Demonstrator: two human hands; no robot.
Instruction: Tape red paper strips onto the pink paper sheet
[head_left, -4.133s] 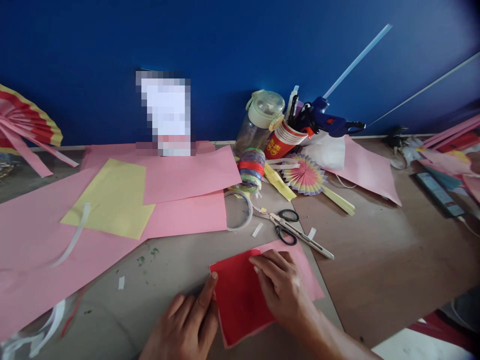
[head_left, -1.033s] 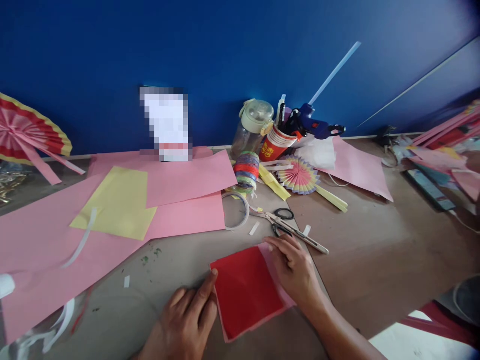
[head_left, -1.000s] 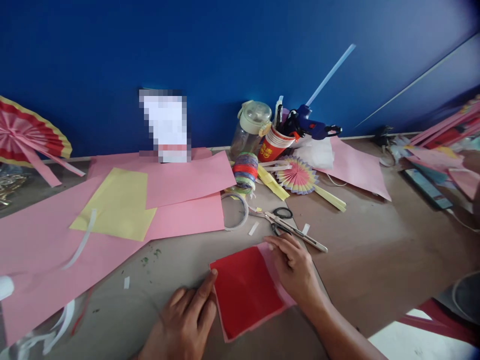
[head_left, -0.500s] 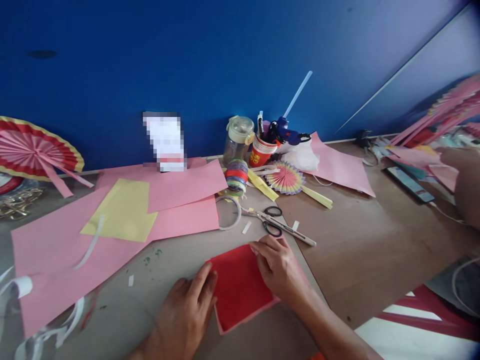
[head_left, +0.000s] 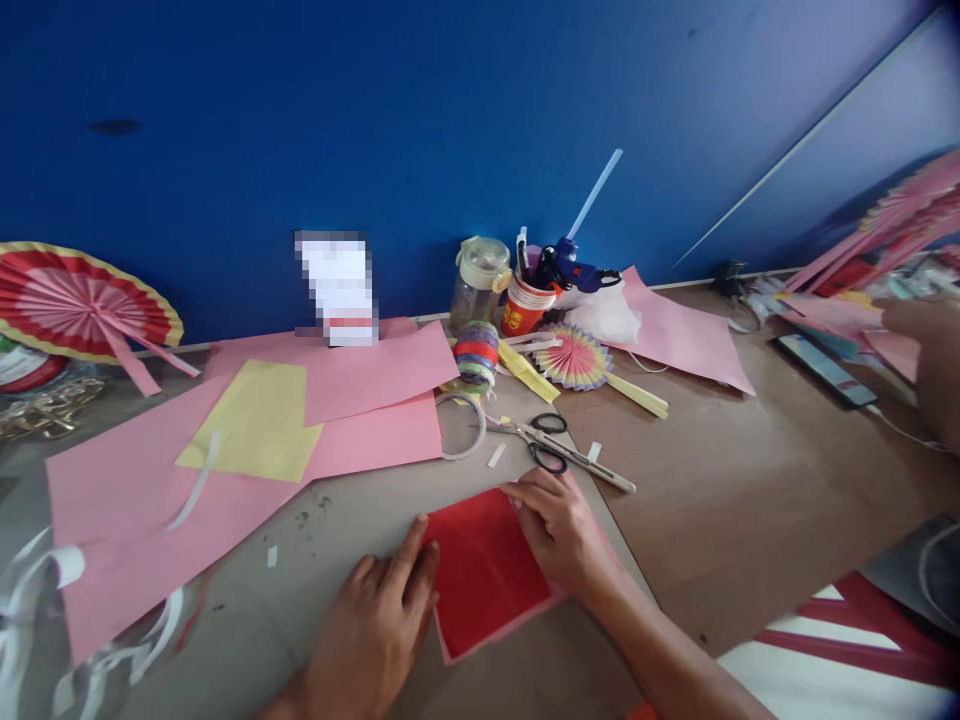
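A square of red paper [head_left: 484,570] with a thin pink border showing at its lower edge lies on the table close to me. My left hand [head_left: 386,605] is closed at the left edge of this paper, index finger and thumb against it. At the top right, the bent fingers of my right hand [head_left: 555,530] pinch the paper's edge. Part of a pink strip [head_left: 596,520] shows beyond that hand. Black-handled scissors [head_left: 547,440] and a pale, slim cutter-like tool [head_left: 600,468] lie just past the right hand. My palms hide what is under them.
Large pink sheets [head_left: 135,540] and a yellow sheet [head_left: 251,420] cover the left. Behind stand a jar [head_left: 480,275] and a red cup [head_left: 525,305] holding a glue gun [head_left: 574,270]. A tape roll [head_left: 480,430], paper fan [head_left: 574,355] and phone [head_left: 825,370] lie around. Another person's arm [head_left: 930,370] is at right.
The view has shifted slightly, so the background things sit a little further right. Both hands stay at the same edges of the red paper, with hardly any movement.
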